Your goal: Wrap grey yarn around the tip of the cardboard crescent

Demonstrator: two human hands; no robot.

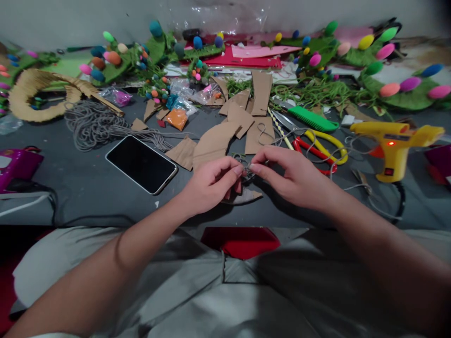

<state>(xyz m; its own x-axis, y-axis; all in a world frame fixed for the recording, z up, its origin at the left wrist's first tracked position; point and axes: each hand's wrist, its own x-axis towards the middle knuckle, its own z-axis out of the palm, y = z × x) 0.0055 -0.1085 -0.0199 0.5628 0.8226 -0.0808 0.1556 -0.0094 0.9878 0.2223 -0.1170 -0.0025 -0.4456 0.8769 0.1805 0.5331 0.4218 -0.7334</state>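
My left hand (215, 184) pinches a small bundle of grey cord (248, 170) between thumb and fingers, just above the table's front part. Close beside it, my right hand (291, 177) grips the same cord from the right, its thumb and forefinger pressed together. Loose cord runs from there toward the scissors. Below the fingers lies a curved grey piece (243, 196), partly hidden by my left hand. Behind my hands, a curved piece of cardboard (211, 145) rests on the table among other cut cardboard pieces (261, 94).
A black phone (141, 164) lies left, before a heap of grey cord (93, 124). Rightward are scissors (326, 150), a green comb (313, 119) and a yellow glue gun (392, 145) with a lit red light. A straw wreath (21, 96) and felt leaves line the back.
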